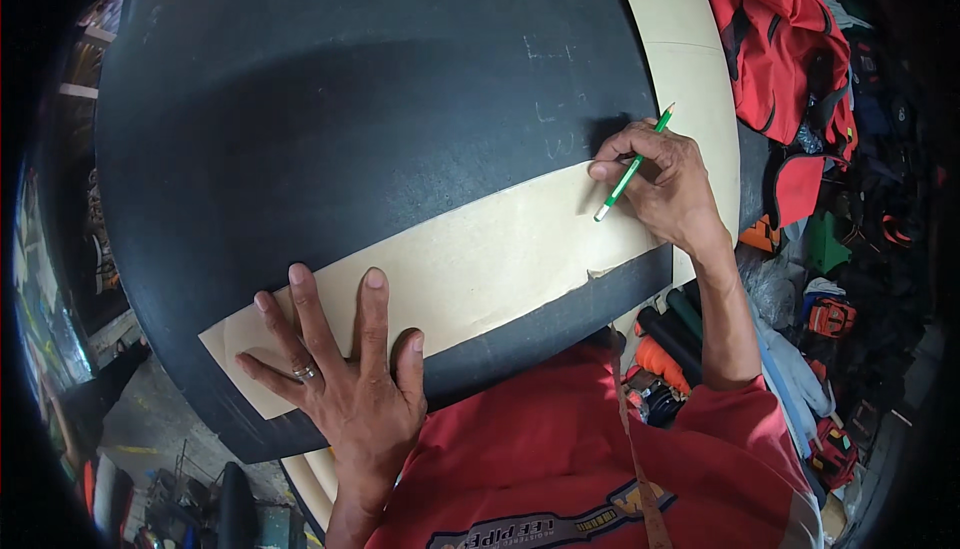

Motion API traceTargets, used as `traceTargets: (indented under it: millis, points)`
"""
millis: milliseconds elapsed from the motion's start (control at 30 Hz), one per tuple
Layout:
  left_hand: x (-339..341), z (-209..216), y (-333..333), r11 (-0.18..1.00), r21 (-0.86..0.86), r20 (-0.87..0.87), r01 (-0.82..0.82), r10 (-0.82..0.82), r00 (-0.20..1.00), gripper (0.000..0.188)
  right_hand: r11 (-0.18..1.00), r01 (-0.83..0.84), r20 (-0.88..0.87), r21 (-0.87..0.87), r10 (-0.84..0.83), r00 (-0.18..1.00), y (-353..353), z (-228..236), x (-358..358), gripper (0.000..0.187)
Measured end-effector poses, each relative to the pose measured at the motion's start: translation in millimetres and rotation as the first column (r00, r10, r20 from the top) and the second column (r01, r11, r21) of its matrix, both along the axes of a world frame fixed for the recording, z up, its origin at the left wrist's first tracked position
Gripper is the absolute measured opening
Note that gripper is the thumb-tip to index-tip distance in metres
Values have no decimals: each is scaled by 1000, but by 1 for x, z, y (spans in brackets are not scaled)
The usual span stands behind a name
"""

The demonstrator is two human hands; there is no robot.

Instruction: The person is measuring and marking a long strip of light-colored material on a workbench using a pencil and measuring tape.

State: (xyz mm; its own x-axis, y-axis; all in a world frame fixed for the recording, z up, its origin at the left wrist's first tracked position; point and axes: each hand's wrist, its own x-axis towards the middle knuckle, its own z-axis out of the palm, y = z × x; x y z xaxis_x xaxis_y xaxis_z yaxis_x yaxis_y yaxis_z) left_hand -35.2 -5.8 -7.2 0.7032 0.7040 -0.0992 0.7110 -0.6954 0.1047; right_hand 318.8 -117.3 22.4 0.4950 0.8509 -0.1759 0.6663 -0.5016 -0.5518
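A long strip of tan card [490,249] lies slantwise across the near part of a dark table [300,139]; its lower edge has a small tear. My left hand [365,389] rests on the strip's left end, fingers spread flat, a ring on one finger. At the strip's right end my right hand [670,184] is closed around a green pencil [632,174]. The pencil's sharpened tip points up and away, its white end toward the strip. The thumb and forefinger meet at the strip's upper edge; whether they pinch the card I cannot tell.
Another tan sheet [695,74] lies along the table's right side, by my right hand. Beyond it are red fabric bags [785,49]. Faint chalk lines mark the tabletop. Rolls of material [672,344] stand below right, and a measuring tape [632,439] hangs over my red shirt.
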Motion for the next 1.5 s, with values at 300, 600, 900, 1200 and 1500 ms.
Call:
traceTargets:
  millis: [300,600,900,1200,1500]
  points:
    - [2,2,1,1000,-24,7,-7,7,1000,63,997,15,-38,74,-13,999,-2,0,2,12]
    - [-10,13,6,995,-101,-38,-26,22,999,76,996,-4,-80,93,11,997,-10,-6,8,25]
    - [-30,-22,-16,989,-102,-41,-109,105,994,77,987,124,-175,100,-105,979,-60,-65,49,11]
    - [-39,-7,7,999,-33,-34,40,-41,999,60,993,108,-193,50,-96,977,-81,-77,71,9]
    - [-1,-1,-1,987,-143,174,72,-46,984,50,978,207,-265,-16,-204,943,-78,-66,65,12]
